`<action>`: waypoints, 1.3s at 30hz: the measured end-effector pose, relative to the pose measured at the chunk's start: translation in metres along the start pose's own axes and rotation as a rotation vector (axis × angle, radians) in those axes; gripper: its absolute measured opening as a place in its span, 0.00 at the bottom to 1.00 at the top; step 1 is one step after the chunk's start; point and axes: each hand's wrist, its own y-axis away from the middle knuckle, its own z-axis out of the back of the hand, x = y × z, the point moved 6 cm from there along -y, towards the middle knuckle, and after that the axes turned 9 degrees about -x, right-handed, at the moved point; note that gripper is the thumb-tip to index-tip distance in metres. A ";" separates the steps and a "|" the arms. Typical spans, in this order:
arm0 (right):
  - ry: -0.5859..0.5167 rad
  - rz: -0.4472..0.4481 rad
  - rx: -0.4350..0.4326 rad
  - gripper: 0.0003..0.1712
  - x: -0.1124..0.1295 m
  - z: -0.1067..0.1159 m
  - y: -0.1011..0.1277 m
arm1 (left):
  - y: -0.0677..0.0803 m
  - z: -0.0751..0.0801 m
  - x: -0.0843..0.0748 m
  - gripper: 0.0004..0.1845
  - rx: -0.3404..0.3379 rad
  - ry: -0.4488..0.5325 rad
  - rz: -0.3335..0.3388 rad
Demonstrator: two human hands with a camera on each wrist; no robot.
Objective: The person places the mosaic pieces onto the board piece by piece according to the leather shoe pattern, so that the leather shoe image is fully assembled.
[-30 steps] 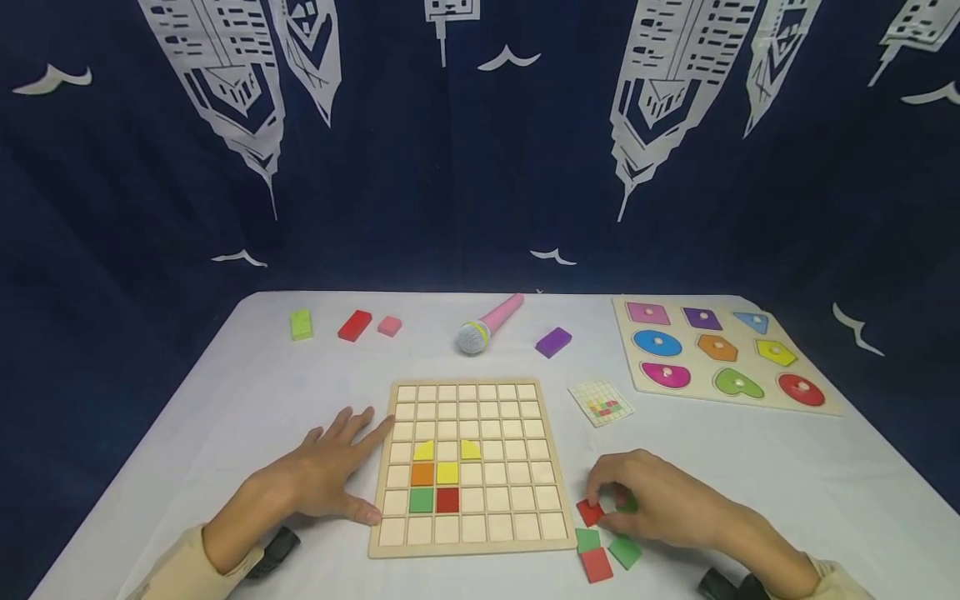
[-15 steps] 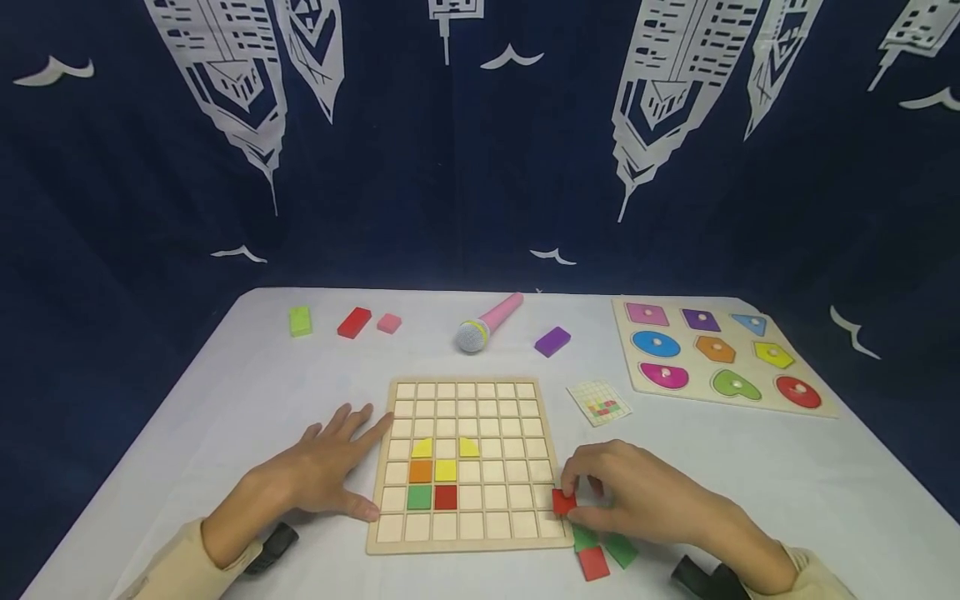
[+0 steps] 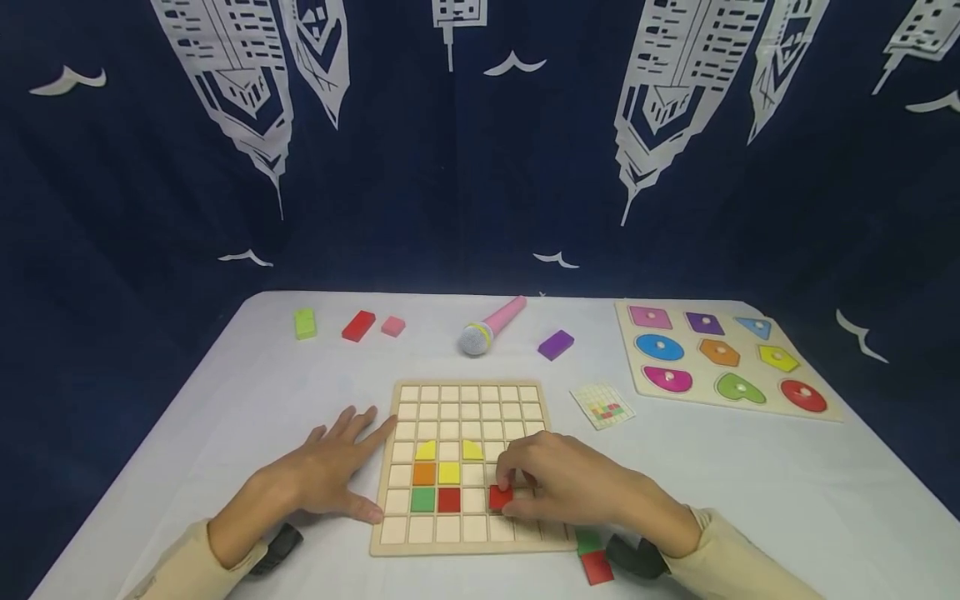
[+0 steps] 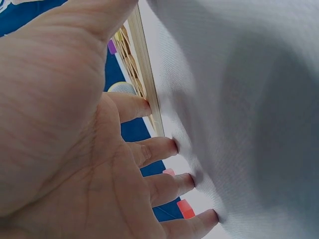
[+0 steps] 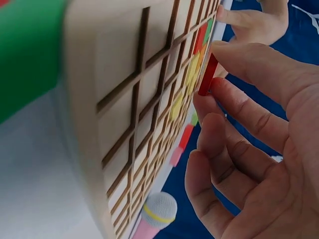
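Since the earlier frames the right hand has travelled from the loose tiles at the lower right of the frame onto the grid board, carrying a red square tile. The tile is pinched between thumb and fingertips and sits over the lower centre of the board, one cell right of the placed red tile. The left hand lies flat on the white table, fingers spread and relaxed, with fingertips touching the board's left edge. A green tile and a second red tile lie just below the right wrist.
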 end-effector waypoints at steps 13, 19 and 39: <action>0.074 0.101 0.035 0.07 0.013 -0.020 -0.019 | -0.001 -0.002 -0.001 0.67 -0.008 -0.001 0.001; 0.094 0.112 0.042 0.07 0.013 -0.025 -0.023 | 0.000 -0.002 0.000 0.67 -0.008 -0.007 -0.003; 0.034 0.030 0.044 0.07 0.011 -0.026 -0.027 | 0.000 0.001 -0.002 0.66 0.007 -0.009 -0.009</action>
